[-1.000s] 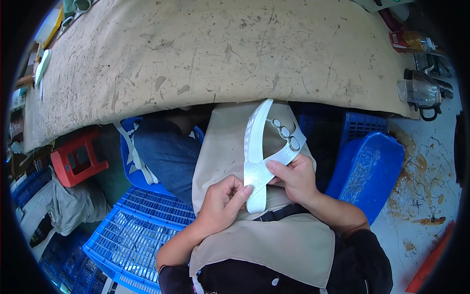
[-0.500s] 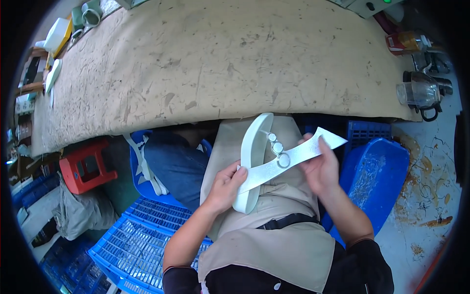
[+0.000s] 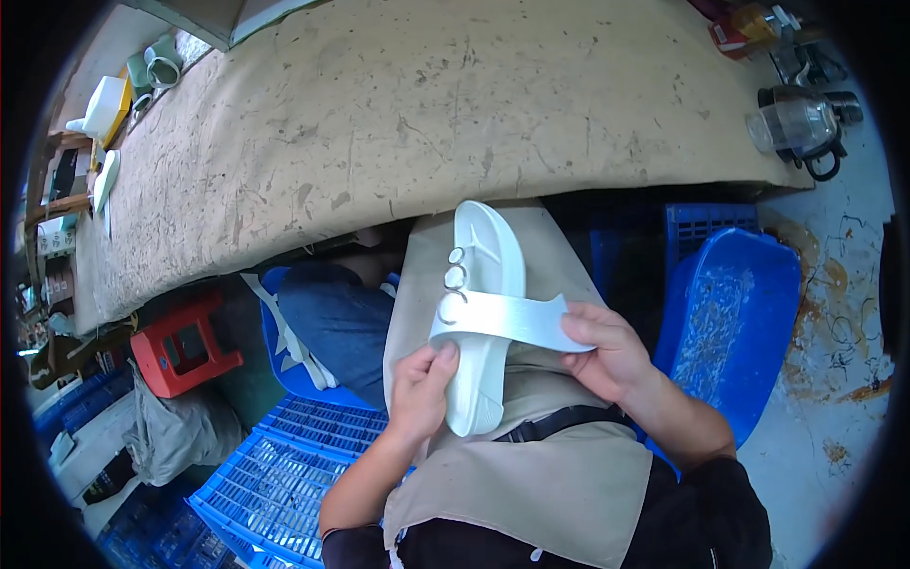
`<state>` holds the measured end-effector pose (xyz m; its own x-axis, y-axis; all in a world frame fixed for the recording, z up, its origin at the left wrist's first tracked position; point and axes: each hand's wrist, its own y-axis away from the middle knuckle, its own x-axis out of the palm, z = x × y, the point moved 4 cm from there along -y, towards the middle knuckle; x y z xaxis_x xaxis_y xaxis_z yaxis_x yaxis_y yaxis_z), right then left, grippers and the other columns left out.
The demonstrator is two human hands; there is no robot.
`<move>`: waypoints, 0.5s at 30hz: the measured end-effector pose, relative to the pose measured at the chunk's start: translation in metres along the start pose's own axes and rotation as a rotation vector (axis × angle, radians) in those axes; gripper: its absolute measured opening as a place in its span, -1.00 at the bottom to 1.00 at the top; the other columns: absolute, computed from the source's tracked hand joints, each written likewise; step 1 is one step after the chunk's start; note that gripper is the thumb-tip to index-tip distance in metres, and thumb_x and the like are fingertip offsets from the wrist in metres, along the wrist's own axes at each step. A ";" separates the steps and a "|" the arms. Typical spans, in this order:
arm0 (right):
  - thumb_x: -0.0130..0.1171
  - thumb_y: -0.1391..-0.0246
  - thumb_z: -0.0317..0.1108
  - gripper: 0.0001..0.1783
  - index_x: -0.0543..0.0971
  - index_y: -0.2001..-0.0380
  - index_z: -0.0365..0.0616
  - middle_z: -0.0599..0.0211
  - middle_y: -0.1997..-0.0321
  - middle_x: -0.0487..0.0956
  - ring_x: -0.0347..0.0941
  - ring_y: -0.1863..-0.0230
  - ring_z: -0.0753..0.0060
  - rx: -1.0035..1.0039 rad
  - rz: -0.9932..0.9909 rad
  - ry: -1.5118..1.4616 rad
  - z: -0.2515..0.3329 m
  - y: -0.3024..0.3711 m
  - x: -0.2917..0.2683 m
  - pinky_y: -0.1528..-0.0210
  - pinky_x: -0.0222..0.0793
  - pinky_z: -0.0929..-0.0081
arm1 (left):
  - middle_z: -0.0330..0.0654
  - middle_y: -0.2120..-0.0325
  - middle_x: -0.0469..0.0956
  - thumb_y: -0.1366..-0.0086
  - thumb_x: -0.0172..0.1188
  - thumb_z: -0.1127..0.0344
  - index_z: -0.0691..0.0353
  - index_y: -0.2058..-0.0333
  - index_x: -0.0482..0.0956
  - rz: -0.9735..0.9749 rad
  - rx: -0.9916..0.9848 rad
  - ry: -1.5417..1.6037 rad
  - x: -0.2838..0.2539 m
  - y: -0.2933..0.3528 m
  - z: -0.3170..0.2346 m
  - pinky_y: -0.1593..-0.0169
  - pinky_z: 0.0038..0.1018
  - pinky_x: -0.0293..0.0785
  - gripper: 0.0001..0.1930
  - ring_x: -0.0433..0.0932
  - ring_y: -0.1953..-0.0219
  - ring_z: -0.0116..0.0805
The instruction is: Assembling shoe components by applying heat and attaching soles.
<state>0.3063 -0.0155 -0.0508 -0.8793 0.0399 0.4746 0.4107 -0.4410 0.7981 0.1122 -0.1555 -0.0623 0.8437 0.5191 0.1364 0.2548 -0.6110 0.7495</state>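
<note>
A white sandal sole (image 3: 483, 384) stands over my lap, its toe end pointing toward the table. Across it lies a silvery-white strap (image 3: 531, 322) with several round metal ornaments (image 3: 456, 276) rising from its left part. My left hand (image 3: 424, 384) is closed at the sole's left edge, the thumb against the lower left end of the strap; its other fingers are partly hidden. My right hand (image 3: 607, 349) pinches the strap's free right end between thumb and fingers. The strap's left end passes round the sole's edge, where its attachment is hidden.
A stained, paper-covered table (image 3: 398, 123) spans the front. Blue baskets (image 3: 275, 474) stand at left, a blue tub (image 3: 735, 322) at right. A red stool (image 3: 185, 346), a grey sack (image 3: 194, 427) and a glass jug (image 3: 796, 123) stand farther out. Another person's jeans-clad leg (image 3: 336, 322) is at left.
The sole has turned its toe leftward. The strap has swung from slanting up right to sloping slightly down right, its ornaments now left of the sole's middle. My right hand has moved lower.
</note>
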 end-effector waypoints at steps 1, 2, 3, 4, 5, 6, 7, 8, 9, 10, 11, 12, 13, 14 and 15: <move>0.13 -0.17 -0.55 -0.68 0.50 0.00 -0.41 0.07 0.19 0.59 0.52 0.37 0.51 -0.009 0.062 0.042 -0.003 0.003 0.011 0.46 0.45 0.73 | 0.00 0.32 0.61 -0.43 0.06 0.31 0.50 0.00 0.50 -0.001 0.000 -0.006 0.012 -0.001 0.004 0.26 -0.56 0.50 -0.67 0.55 0.34 -0.38; 0.14 -0.17 -0.55 -0.70 0.51 0.02 -0.40 0.08 0.21 0.60 0.52 0.40 0.52 -0.019 0.123 0.085 -0.007 0.006 0.021 0.46 0.46 0.73 | 0.00 0.30 0.61 -0.43 0.04 0.34 0.49 0.02 0.52 0.027 -0.071 0.251 0.029 -0.005 0.010 0.25 -0.55 0.53 -0.69 0.56 0.32 -0.39; 0.15 -0.17 -0.55 -0.73 0.53 0.05 -0.39 0.09 0.24 0.61 0.52 0.42 0.54 -0.031 0.183 0.129 -0.010 0.008 0.027 0.46 0.46 0.73 | 0.00 0.28 0.62 -0.43 0.02 0.36 0.48 0.04 0.53 0.055 -0.142 0.508 0.038 -0.008 0.015 0.25 -0.53 0.55 -0.71 0.57 0.30 -0.40; 0.15 -0.17 -0.55 -0.73 0.53 0.05 -0.39 0.09 0.24 0.61 0.52 0.42 0.54 -0.038 0.183 0.127 -0.013 0.007 0.028 0.46 0.46 0.73 | 0.00 0.28 0.62 -0.43 0.02 0.36 0.48 0.04 0.53 0.061 -0.140 0.505 0.040 -0.014 0.017 0.25 -0.53 0.55 -0.71 0.57 0.30 -0.40; 0.17 -0.17 -0.54 -0.75 0.55 0.08 -0.41 0.12 0.28 0.61 0.50 0.44 0.55 -0.092 0.151 0.187 -0.015 0.005 0.026 0.46 0.45 0.73 | 0.01 0.26 0.62 -0.43 0.02 0.38 0.47 0.04 0.52 0.064 -0.142 0.447 0.041 -0.020 0.022 0.24 -0.53 0.56 -0.72 0.57 0.30 -0.40; 0.19 -0.16 -0.53 -0.76 0.56 0.11 -0.42 0.15 0.31 0.61 0.49 0.46 0.57 -0.144 0.115 0.250 -0.018 0.004 0.022 0.46 0.44 0.73 | 0.01 0.24 0.61 -0.42 0.01 0.39 0.46 0.03 0.51 0.067 -0.146 0.394 0.042 -0.026 0.027 0.22 -0.53 0.56 -0.73 0.58 0.29 -0.40; 0.21 -0.16 -0.53 -0.78 0.58 0.14 -0.43 0.18 0.35 0.62 0.48 0.48 0.59 -0.195 0.080 0.312 -0.020 0.004 0.019 0.46 0.43 0.73 | 0.01 0.22 0.61 -0.42 0.01 0.41 0.46 0.02 0.50 0.069 -0.150 0.342 0.043 -0.030 0.031 0.20 -0.52 0.56 -0.73 0.58 0.29 -0.40; 0.22 -0.15 -0.52 -0.79 0.59 0.17 -0.44 0.21 0.39 0.62 0.46 0.51 0.60 -0.244 0.046 0.375 -0.019 0.006 0.017 0.46 0.42 0.73 | 0.01 0.20 0.60 -0.41 0.01 0.43 0.45 0.01 0.49 0.069 -0.154 0.290 0.044 -0.032 0.033 0.19 -0.52 0.56 -0.74 0.58 0.28 -0.40; 0.22 -0.15 -0.52 -0.79 0.59 0.17 -0.44 0.21 0.39 0.62 0.46 0.51 0.60 -0.249 0.039 0.371 -0.019 0.006 0.016 0.46 0.42 0.73 | -0.01 0.19 0.59 -0.38 0.07 0.43 0.43 -0.01 0.47 0.026 -0.120 0.143 0.044 -0.026 0.018 0.15 -0.50 0.56 -0.72 0.57 0.26 -0.39; 0.23 -0.15 -0.51 -0.80 0.60 0.19 -0.42 0.21 0.39 0.63 0.47 0.50 0.61 -0.275 0.045 0.412 -0.019 0.007 0.015 0.45 0.44 0.73 | -0.03 0.17 0.58 -0.34 0.13 0.43 0.42 -0.03 0.45 -0.018 -0.086 -0.003 0.043 -0.020 0.002 0.11 -0.49 0.55 -0.69 0.55 0.25 -0.39; 0.23 -0.15 -0.51 -0.82 0.60 0.21 -0.41 0.21 0.40 0.63 0.47 0.50 0.61 -0.302 0.054 0.454 -0.018 0.007 0.016 0.44 0.45 0.74 | -0.03 0.17 0.58 -0.34 0.13 0.43 0.42 -0.03 0.45 -0.014 -0.085 -0.007 0.037 -0.015 0.008 0.11 -0.49 0.55 -0.69 0.55 0.25 -0.39; 0.24 -0.15 -0.50 -0.83 0.61 0.22 -0.40 0.21 0.40 0.63 0.48 0.50 0.61 -0.328 0.063 0.495 -0.016 0.006 0.017 0.43 0.46 0.74 | -0.05 0.18 0.57 -0.30 0.19 0.43 0.41 -0.04 0.45 -0.034 0.132 -0.036 0.028 -0.004 0.014 0.08 -0.48 0.54 -0.65 0.54 0.22 -0.40; 0.24 -0.15 -0.50 -0.85 0.62 0.24 -0.38 0.21 0.41 0.63 0.49 0.50 0.61 -0.354 0.070 0.536 -0.015 0.005 0.018 0.42 0.48 0.75 | -0.07 0.19 0.57 -0.26 0.24 0.43 0.40 -0.05 0.44 -0.054 0.348 -0.064 0.023 0.002 0.012 0.05 -0.48 0.52 -0.60 0.52 0.20 -0.40; 0.24 -0.15 -0.50 -0.85 0.62 0.24 -0.38 0.21 0.41 0.63 0.49 0.50 0.61 -0.348 0.065 0.535 -0.015 0.007 0.018 0.42 0.48 0.75 | -0.07 0.19 0.57 -0.26 0.24 0.43 0.40 -0.05 0.44 -0.052 0.340 -0.064 0.024 0.004 0.010 0.05 -0.48 0.52 -0.60 0.52 0.20 -0.40; 0.24 -0.15 -0.50 -0.86 0.62 0.26 -0.38 0.22 0.42 0.63 0.48 0.51 0.61 -0.359 0.061 0.562 -0.013 0.009 0.020 0.43 0.47 0.75 | -0.07 0.19 0.56 -0.24 0.25 0.43 0.40 -0.05 0.44 0.010 0.331 -0.095 0.030 0.007 0.005 0.05 -0.49 0.52 -0.59 0.51 0.19 -0.41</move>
<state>0.2895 -0.0308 -0.0392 -0.8889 -0.4248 0.1714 0.4431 -0.7023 0.5571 0.1418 -0.1474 -0.0560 0.8833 0.4635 0.0701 0.3724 -0.7846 0.4957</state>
